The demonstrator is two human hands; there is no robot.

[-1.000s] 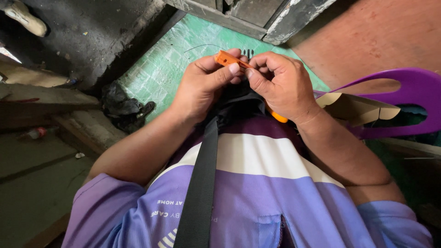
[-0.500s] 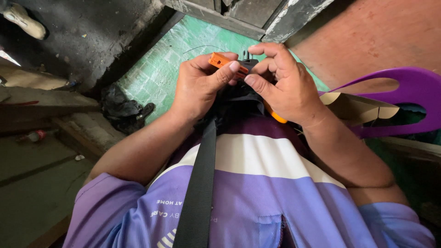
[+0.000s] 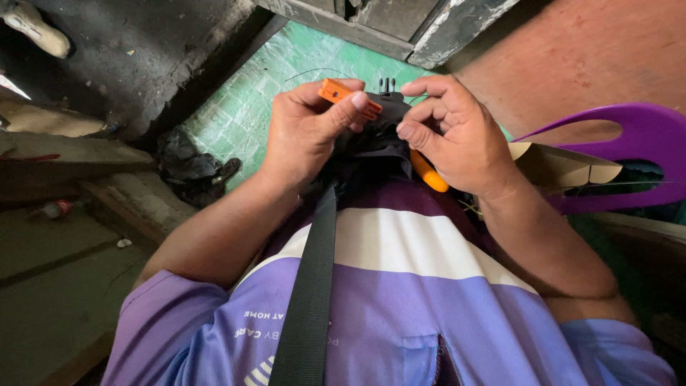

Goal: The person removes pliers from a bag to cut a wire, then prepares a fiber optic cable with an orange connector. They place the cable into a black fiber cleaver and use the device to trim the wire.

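My clip (image 3: 348, 96) is orange, strap (image 3: 309, 300) black, shirt (image 3: 400, 286) purple-and-white striped, floor (image 3: 250, 107) green, chair (image 3: 643, 136) purple.

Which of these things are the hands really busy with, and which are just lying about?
In hand:
- left hand pinching the orange clip
- right hand on the black mount
- black strap running down the chest

Lying about:
- purple plastic piece
- cardboard
- dark rag on the green floor
- shoe
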